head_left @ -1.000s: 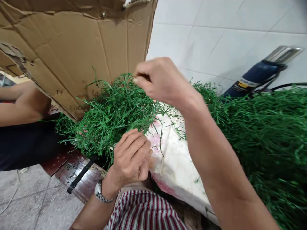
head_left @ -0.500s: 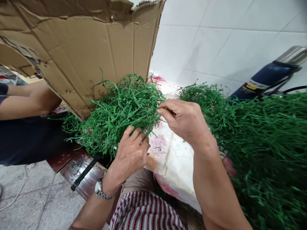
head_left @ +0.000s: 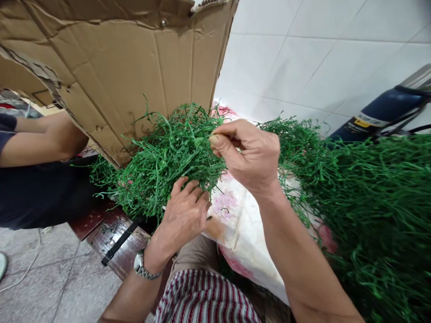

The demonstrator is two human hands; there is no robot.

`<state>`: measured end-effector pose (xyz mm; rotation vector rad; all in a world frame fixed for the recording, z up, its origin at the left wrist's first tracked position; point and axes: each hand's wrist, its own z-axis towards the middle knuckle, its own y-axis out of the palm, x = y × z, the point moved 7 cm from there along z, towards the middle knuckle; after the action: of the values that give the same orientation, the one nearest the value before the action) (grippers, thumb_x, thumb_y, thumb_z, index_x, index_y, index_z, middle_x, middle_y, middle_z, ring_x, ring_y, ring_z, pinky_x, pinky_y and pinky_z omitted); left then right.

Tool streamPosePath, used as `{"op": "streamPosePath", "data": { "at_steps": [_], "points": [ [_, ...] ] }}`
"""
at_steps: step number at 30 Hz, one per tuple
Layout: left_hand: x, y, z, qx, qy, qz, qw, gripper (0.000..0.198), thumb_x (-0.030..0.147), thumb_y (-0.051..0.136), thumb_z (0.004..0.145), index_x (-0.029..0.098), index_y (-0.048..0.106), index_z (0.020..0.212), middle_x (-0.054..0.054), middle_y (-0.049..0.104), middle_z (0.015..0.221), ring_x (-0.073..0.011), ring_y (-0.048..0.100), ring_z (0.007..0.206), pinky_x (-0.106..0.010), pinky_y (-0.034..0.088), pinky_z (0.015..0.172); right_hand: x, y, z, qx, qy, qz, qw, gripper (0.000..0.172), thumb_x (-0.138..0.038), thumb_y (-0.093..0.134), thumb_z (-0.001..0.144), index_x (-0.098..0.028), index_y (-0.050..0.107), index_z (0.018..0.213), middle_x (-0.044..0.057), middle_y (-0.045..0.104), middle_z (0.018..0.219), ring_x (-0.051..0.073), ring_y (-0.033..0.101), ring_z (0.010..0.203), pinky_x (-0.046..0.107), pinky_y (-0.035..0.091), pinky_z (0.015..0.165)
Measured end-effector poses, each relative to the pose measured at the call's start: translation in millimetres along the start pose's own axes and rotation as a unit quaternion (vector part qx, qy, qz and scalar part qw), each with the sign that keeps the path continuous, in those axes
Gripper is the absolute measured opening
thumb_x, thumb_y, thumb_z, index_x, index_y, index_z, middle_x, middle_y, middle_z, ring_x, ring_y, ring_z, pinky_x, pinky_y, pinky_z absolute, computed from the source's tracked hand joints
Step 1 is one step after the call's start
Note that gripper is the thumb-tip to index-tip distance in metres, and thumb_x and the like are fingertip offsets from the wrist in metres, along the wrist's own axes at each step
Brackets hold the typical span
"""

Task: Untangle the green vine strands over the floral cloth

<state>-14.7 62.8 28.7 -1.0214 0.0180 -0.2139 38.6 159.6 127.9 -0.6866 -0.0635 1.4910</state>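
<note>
White tiles (head_left: 262, 67) back the flowered surface (head_left: 244, 229); green stems (head_left: 164, 166) heap along its left edge. My left hand (head_left: 185, 213), half-curled, touches them, grip hidden; my right hand (head_left: 251, 154) pinches closed, on what I can't tell.

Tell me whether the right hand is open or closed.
Closed: on the right hand, the thumb tip meets the curled forefinger. I cannot tell whether it pinches anything.

Single head-worn view, looking forward and down, both hands (head_left: 183, 211) (head_left: 251, 154) close, lower right seemingly blurred
</note>
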Motion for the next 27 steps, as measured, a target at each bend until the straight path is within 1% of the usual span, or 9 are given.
{"op": "streamPosePath", "data": {
  "at_steps": [3,6,9,13,17,19,21,23,27],
  "points": [
    [-1.0,0.7,-0.4,-0.006,-0.006,-0.003,1.0,0.017,0.017,0.048,0.081,0.016,0.064,0.087,-0.006,0.066,0.085,-0.0235,0.054,0.101,-0.046,0.033,0.1,7.1,11.3,2.9,-0.064,0.017,-0.003,0.998,0.017,-0.03,0.053,0.084,-0.016,0.06,0.076,-0.003,0.058,0.062,0.007,0.052,0.055,0.02,0.04,0.054],
    [-1.8,1.4,-0.6,-0.013,-0.009,-0.005,1.0,0.017,0.019,0.048,0.082,0.015,0.063,0.088,-0.006,0.066,0.085,-0.0228,0.055,0.099,-0.045,0.033,0.101,27.3,27.3,-9.2,-0.123,0.047,-0.049,0.99,0.014,-0.023,0.053,0.083,-0.016,0.06,0.074,-0.002,0.057,0.06,0.008,0.052,0.056,0.02,0.039,0.055],
    [-2.1,1.0,-0.7,-0.006,-0.004,-0.016,1.0,0.017,0.019,0.048,0.081,0.015,0.063,0.089,-0.006,0.066,0.085,-0.0232,0.055,0.098,-0.045,0.035,0.1,34.8,38.5,-22.8,-0.166,0.035,-0.088,0.982,0.015,-0.02,0.051,0.084,-0.016,0.061,0.073,0.0,0.061,0.065,0.01,0.055,0.061,0.021,0.04,0.06],
    [1.3,-8.6,-2.2,0.054,0.011,-0.071,0.996,0.019,0.017,0.051,0.079,0.015,0.061,0.095,-0.007,0.066,0.089,-0.0224,0.057,0.095,-0.045,0.039,0.097,30.0,32.7,-25.9,-0.136,0.032,-0.114,0.984,0.018,-0.022,0.046,0.087,-0.015,0.063,0.082,0.004,0.066,0.078,0.014,0.061,0.074,0.024,0.044,0.069],
    [11.7,-21.7,-6.5,0.121,0.031,-0.149,0.981,0.021,0.012,0.052,0.078,0.016,0.06,0.097,-0.007,0.066,0.092,-0.0206,0.058,0.094,-0.044,0.042,0.094,28.4,31.7,-32.5,-0.195,0.045,-0.121,0.972,0.02,-0.015,0.045,0.085,-0.014,0.064,0.089,0.007,0.068,0.088,0.017,0.064,0.086,0.028,0.048,0.077],
    [20.5,-25.1,-8.5,0.139,0.046,-0.176,0.973,0.022,0.01,0.053,0.076,0.016,0.06,0.097,-0.007,0.066,0.091,-0.0209,0.059,0.094,-0.045,0.043,0.093,25.8,25.2,-37.1,-0.177,0.042,-0.102,0.978,0.022,-0.012,0.042,0.085,-0.013,0.063,0.093,0.008,0.068,0.095,0.017,0.062,0.095,0.029,0.048,0.083],
    [30.8,-26.4,-9.4,0.155,0.063,-0.208,0.964,0.024,0.008,0.054,0.075,0.016,0.06,0.097,-0.007,0.066,0.091,-0.0215,0.059,0.094,-0.045,0.044,0.092,23.5,13.7,-43.1,-0.123,0.044,-0.077,0.988,0.026,-0.01,0.04,0.086,-0.012,0.061,0.1,0.009,0.065,0.108,0.016,0.059,0.104,0.029,0.047,0.087],
    [42.5,-24.2,-8.3,0.164,0.083,-0.249,0.951,0.027,0.006,0.054,0.073,0.015,0.06,0.098,-0.008,0.066,0.091,-0.0214,0.06,0.093,-0.044,0.046,0.091,23.6,1.6,-53.8,-0.083,0.059,-0.052,0.993,0.029,-0.011,0.037,0.087,-0.012,0.057,0.108,0.01,0.061,0.118,0.015,0.058,0.106,0.027,0.049,0.083],
    [66.5,1.0,4.1,0.103,0.085,-0.302,0.944,0.021,0.007,0.051,0.077,0.015,0.06,0.094,-0.008,0.065,0.089,-0.02,0.058,0.091,-0.039,0.046,0.087,29.7,-31.8,-91.5,-0.055,0.122,-0.065,0.989,0.031,-0.015,0.038,0.088,-0.013,0.052,0.116,0.008,0.066,0.104,0.013,0.062,0.089,0.024,0.049,0.072]
  ]
}}
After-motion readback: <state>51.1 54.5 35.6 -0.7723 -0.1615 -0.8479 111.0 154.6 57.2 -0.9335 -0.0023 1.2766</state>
